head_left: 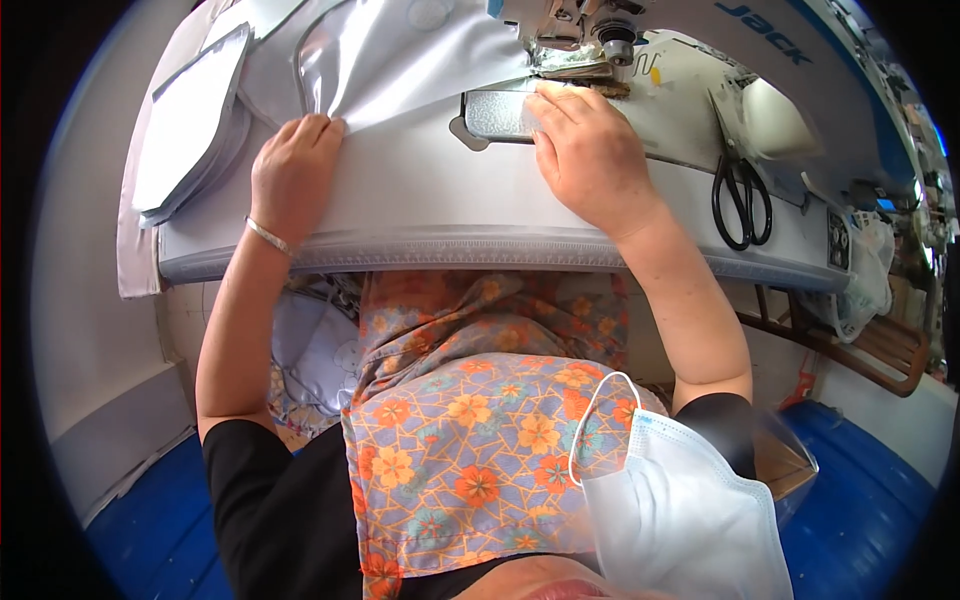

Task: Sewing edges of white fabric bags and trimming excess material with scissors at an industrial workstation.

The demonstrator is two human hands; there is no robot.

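A glossy white sheet of fabric (420, 60) with a grey curved edging stretches across the upper left of the table. My left hand (298, 165) is closed, pinching the fabric's near edge between thumb and fingers. My right hand (595, 145) lies beside the sewing machine's (615, 45) needle area, its fingers pressed together at the fabric's right end. Its fingertips partly cover a metal slide plate (498, 115) set in the table. Just beyond these fingers, a small wad of layered material (580, 75) sits under the machine head.
Black-handled scissors (740, 195) lie open-bladed on the right of the table. A stack of white panels (195, 125) rests at the left. A ruler strip (450, 250) runs along the front edge. A clear plastic bag (868, 270) hangs at the right end.
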